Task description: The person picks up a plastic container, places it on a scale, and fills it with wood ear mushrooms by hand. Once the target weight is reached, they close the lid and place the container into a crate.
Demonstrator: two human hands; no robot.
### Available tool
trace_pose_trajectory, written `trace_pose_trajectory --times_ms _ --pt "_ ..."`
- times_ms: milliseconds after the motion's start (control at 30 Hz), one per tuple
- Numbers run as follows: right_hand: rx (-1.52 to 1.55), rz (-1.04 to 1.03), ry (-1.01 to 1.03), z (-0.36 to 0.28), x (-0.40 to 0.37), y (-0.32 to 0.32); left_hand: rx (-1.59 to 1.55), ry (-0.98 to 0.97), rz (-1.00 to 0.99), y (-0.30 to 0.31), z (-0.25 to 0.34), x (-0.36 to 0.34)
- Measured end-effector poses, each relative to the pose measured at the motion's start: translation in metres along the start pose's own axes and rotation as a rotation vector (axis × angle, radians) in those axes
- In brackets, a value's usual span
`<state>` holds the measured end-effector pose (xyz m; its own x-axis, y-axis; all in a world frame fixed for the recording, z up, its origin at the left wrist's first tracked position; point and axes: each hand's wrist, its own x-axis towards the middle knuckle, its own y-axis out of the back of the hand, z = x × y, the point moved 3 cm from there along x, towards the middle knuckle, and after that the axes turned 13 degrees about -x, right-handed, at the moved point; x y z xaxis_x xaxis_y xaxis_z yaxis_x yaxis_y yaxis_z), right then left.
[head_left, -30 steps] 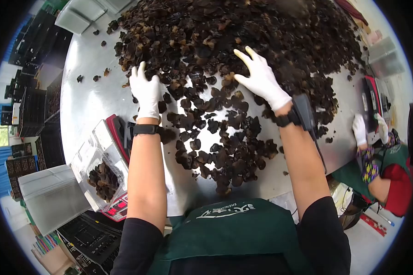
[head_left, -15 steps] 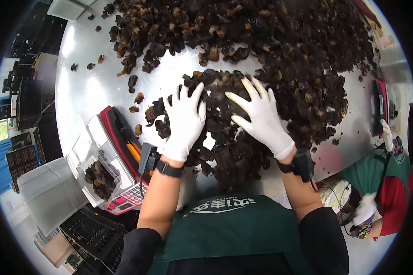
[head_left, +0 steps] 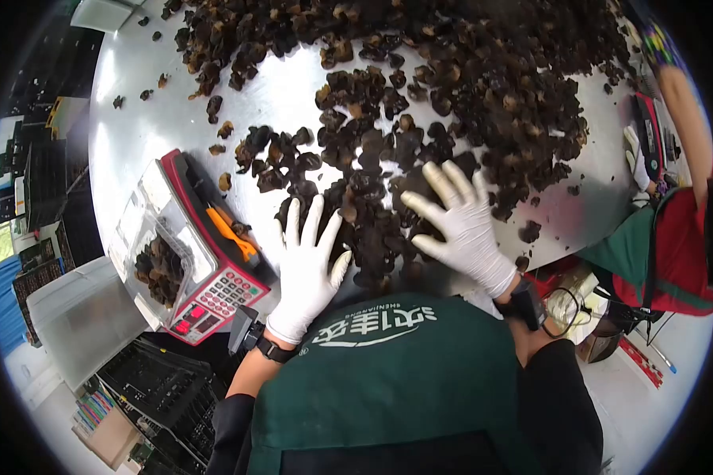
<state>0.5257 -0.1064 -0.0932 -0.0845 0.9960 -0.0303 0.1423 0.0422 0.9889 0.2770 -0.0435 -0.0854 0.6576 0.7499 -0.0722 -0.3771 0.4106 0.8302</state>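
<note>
Dark dried wood-ear mushrooms [head_left: 451,87] lie heaped over a shiny metal table [head_left: 146,134]. A smaller batch [head_left: 364,222] sits close to the near edge. My left hand [head_left: 307,269], in a white glove, rests flat with fingers spread at the batch's left side. My right hand [head_left: 463,226], also gloved, lies spread on its right side. Neither hand grips anything. A black band sits on each wrist.
A red scale [head_left: 214,261] stands left of my hands, carrying a clear plastic box [head_left: 160,265] partly filled with mushrooms. Black crates [head_left: 162,388] sit below the table at left. Another person in a red and green top [head_left: 673,237] works at the right beside a second scale [head_left: 650,134].
Both hands have dragged a batch of mushrooms from the big heap toward the table's near edge. The person at right has raised an arm over the table.
</note>
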Motion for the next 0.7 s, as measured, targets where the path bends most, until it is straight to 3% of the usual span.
trace_pose_trajectory --times_ms 100,233,367,433,533,700 --pt "0.000 0.012 -0.103 0.010 -0.019 -0.005 -0.064 -0.001 0.017 -0.012 -0.011 -0.029" --pt "0.079 -0.074 0.019 -0.031 -0.034 -0.020 -0.142 -0.054 -0.055 -0.039 -0.016 -0.053" --pt "0.168 0.066 0.189 -0.077 -0.011 -0.039 -0.286 -0.150 0.099 -0.058 -0.017 -0.038" --pt "0.270 0.180 0.153 -0.077 -0.001 -0.041 -0.302 -0.171 0.187 -0.065 -0.027 -0.033" --pt "0.186 0.310 0.243 -0.049 0.012 -0.048 -0.127 -0.150 0.330 -0.055 -0.019 -0.013" --pt "-0.012 0.385 0.021 -0.025 0.045 -0.034 -0.049 -0.046 0.365 -0.045 -0.016 0.020"
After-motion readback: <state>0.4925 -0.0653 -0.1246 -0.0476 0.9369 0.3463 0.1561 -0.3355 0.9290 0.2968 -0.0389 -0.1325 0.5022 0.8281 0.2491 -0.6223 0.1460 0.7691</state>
